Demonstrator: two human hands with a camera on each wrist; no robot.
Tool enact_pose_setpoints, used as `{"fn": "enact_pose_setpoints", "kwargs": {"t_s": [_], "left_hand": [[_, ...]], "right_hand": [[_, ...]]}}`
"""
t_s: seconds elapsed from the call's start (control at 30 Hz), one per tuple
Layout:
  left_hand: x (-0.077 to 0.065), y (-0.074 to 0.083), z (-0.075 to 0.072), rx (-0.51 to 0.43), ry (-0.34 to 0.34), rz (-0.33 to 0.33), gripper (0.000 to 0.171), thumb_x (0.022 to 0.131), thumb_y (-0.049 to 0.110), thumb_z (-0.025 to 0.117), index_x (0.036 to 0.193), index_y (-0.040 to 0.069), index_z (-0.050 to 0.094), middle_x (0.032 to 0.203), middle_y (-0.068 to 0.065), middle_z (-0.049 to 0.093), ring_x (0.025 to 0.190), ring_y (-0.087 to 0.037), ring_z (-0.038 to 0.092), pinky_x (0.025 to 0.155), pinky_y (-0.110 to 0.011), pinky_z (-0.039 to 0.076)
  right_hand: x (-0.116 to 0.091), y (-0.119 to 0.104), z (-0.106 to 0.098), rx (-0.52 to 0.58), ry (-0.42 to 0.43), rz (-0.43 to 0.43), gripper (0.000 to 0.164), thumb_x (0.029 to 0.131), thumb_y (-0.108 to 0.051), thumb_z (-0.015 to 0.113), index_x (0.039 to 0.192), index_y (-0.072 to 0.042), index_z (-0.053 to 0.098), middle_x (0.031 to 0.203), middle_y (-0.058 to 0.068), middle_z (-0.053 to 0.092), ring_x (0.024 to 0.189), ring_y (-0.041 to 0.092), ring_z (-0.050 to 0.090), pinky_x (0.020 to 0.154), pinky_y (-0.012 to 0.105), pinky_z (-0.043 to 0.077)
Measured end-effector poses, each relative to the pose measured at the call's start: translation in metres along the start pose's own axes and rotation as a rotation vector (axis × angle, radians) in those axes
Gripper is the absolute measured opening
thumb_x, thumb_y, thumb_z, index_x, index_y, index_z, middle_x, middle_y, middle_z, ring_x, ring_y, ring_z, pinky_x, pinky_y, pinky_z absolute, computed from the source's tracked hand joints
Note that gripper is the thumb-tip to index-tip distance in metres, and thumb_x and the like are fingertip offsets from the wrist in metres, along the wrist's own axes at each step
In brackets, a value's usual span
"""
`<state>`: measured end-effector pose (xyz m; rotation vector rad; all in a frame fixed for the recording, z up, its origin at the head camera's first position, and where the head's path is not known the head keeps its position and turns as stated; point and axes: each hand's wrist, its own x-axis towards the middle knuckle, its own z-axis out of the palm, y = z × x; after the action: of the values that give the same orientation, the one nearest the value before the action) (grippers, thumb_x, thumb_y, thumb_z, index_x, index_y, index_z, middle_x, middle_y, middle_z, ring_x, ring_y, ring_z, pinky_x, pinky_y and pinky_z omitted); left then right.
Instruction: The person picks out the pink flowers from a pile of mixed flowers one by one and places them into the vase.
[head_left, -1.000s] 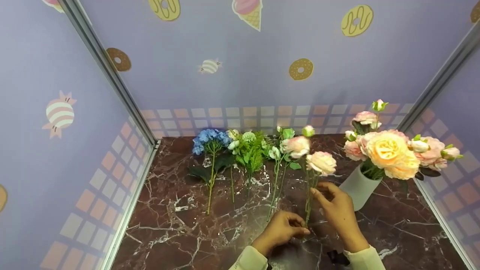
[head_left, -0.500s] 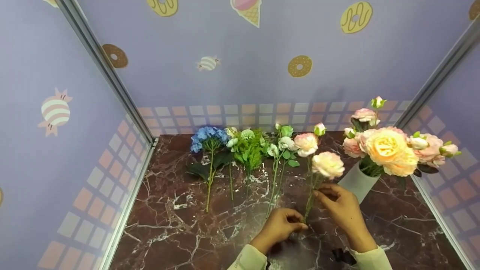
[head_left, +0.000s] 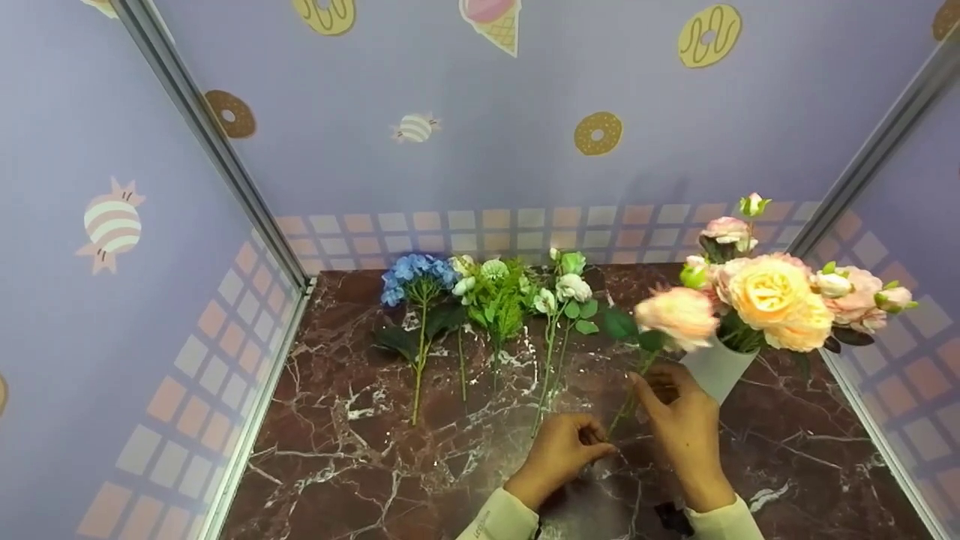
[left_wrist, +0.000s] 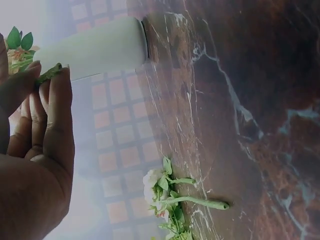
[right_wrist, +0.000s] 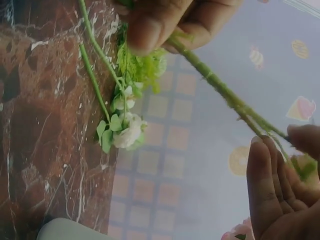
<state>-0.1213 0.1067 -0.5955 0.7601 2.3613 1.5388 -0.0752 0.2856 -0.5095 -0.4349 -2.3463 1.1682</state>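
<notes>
My left hand [head_left: 556, 459] pinches the lower end of a pink flower's green stem [left_wrist: 50, 73] between thumb and fingertips. Higher on the same stem [right_wrist: 220, 89], the thumb and fingers of my right hand [head_left: 684, 435] close round it, just below the leaves. The stem leans right, and its blurred pink bloom [head_left: 679, 316] overlaps the vase bouquet in the head view. Close behind the right hand, a white vase [head_left: 721, 369] holds several peach and pink blooms [head_left: 780, 296] with buds and dark leaves.
On the dark red marbled table [head_left: 337, 480] lie a blue hydrangea [head_left: 420, 277], green foliage [head_left: 504, 300] and white flowers [head_left: 574, 288] in a row towards the back. Purple walls [head_left: 480, 165] with sweet motifs enclose the table. A small black object [head_left: 673, 517] shows by the right sleeve.
The pink flower has turned and swung right, its head now at the vase bouquet; two blooms showed apart before. The left hand keeps the stem end nearly in place.
</notes>
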Motion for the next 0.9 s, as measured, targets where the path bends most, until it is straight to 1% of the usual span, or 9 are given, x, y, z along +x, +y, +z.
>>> {"fn": "enact_pose_setpoints", "kwargs": {"t_s": [0.1,0.2,0.3,0.4,0.47,0.6,0.7,0.8,0.9], "left_hand": [[-0.001,-0.001,0.001,-0.037,-0.009,-0.021,0.016,0.092,0.012,0.096,0.086,0.009,0.081,0.078,-0.003,0.082,0.061,0.011,0.059,0.06,-0.012,0.054],[-0.001,-0.001,0.001,-0.057,-0.013,-0.023,0.017,0.092,0.014,0.096,0.087,0.009,0.08,0.078,-0.004,0.081,0.058,0.012,0.057,0.059,-0.012,0.053],[0.0,-0.003,0.001,-0.048,-0.008,-0.004,0.019,0.09,0.017,0.097,0.089,0.009,0.08,0.079,-0.004,0.081,0.061,0.011,0.058,0.061,-0.012,0.053],[0.001,-0.005,0.001,-0.048,-0.007,0.012,0.021,0.089,0.02,0.098,0.095,0.009,0.082,0.085,-0.004,0.084,0.069,0.011,0.062,0.069,-0.013,0.056],[0.001,-0.006,0.001,-0.053,-0.005,0.013,0.025,0.089,0.023,0.098,0.102,0.008,0.083,0.089,-0.004,0.085,0.075,0.01,0.066,0.074,-0.013,0.057],[0.001,-0.009,0.001,-0.072,0.002,-0.029,0.033,0.093,0.027,0.096,0.112,0.005,0.083,0.096,-0.004,0.087,0.081,0.007,0.07,0.08,-0.016,0.059],[0.001,-0.01,0.0,-0.077,0.007,-0.059,0.033,0.094,0.029,0.095,0.112,0.004,0.083,0.097,-0.004,0.087,0.082,0.005,0.071,0.08,-0.017,0.059],[0.001,-0.011,-0.001,-0.084,0.006,-0.068,0.03,0.096,0.028,0.093,0.111,0.004,0.083,0.099,-0.004,0.088,0.082,0.004,0.072,0.078,-0.016,0.06],[0.001,-0.012,-0.002,-0.097,0.003,-0.066,0.028,0.096,0.027,0.093,0.109,0.004,0.084,0.099,-0.004,0.088,0.082,0.004,0.072,0.078,-0.016,0.061]], "right_hand": [[0.0,0.0,0.001,0.039,-0.006,-0.033,0.013,0.105,-0.019,0.086,0.109,-0.007,0.083,0.096,0.014,0.087,0.066,-0.003,0.07,0.061,0.012,0.055],[-0.001,0.0,-0.001,0.06,-0.014,-0.059,0.009,0.106,-0.016,0.084,0.107,-0.007,0.086,0.089,0.011,0.085,0.064,0.0,0.07,0.06,0.013,0.055],[-0.001,0.0,-0.004,0.072,-0.02,-0.104,0.007,0.106,-0.014,0.083,0.104,-0.008,0.087,0.083,0.008,0.083,0.064,0.001,0.067,0.06,0.013,0.053],[0.0,0.001,-0.01,0.069,0.026,-0.194,0.003,0.102,-0.01,0.086,0.101,-0.008,0.087,0.082,0.008,0.083,0.067,-0.007,0.066,0.062,0.01,0.052],[0.004,0.002,-0.018,0.061,0.084,-0.266,0.001,0.1,-0.005,0.087,0.101,-0.006,0.087,0.085,0.01,0.085,0.072,-0.014,0.065,0.067,0.006,0.052],[0.022,0.005,-0.046,0.015,0.235,-0.399,0.008,0.096,0.002,0.088,0.103,-0.001,0.087,0.091,0.019,0.086,0.079,-0.025,0.059,0.072,-0.001,0.05],[0.039,0.001,-0.069,-0.062,0.363,-0.438,0.004,0.097,-0.001,0.089,0.098,0.002,0.086,0.086,0.023,0.083,0.077,-0.028,0.049,0.071,-0.004,0.043],[0.051,-0.007,-0.084,-0.117,0.486,-0.406,0.014,0.098,-0.007,0.089,0.094,0.005,0.084,0.08,0.026,0.079,0.078,-0.029,0.041,0.076,-0.002,0.036],[0.06,-0.016,-0.088,-0.017,0.569,-0.334,0.021,0.095,-0.006,0.089,0.109,0.008,0.081,0.101,0.029,0.081,0.092,-0.025,0.055,0.091,0.006,0.047]]}}
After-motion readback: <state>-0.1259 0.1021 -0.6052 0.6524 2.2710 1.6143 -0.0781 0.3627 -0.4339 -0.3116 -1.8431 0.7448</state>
